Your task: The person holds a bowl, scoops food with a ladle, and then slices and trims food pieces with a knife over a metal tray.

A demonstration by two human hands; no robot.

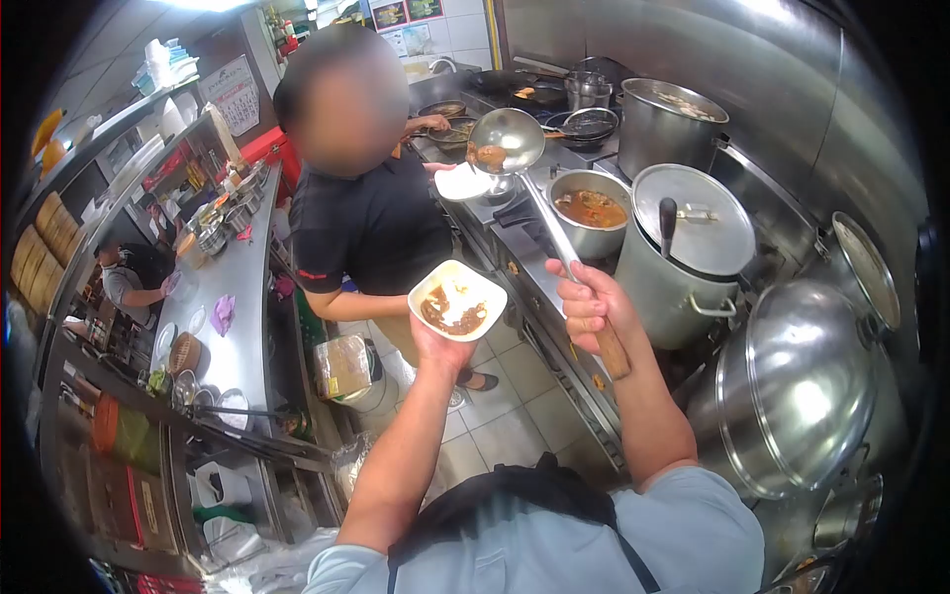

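My left hand (444,346) holds up a white bowl (495,295) from below, with brown sauced food in its bottom. In my right hand (594,309) is the wooden grip of a long-handled metal ladle (510,139), its fingers wrapped round it. The ladle's round head is raised beyond the bowl, with a brown piece of food (487,156) in it. Beside the ladle's handle, on the stove, stands an open pot (586,230) of reddish-brown stew.
Facing me, a person in a dark shirt (366,228) holds a white dish (462,183). At right stand a lidded stockpot (653,287), a tall open pot (668,134) and a large domed lid (792,396). A steel counter (242,337) with dishes runs along the left.
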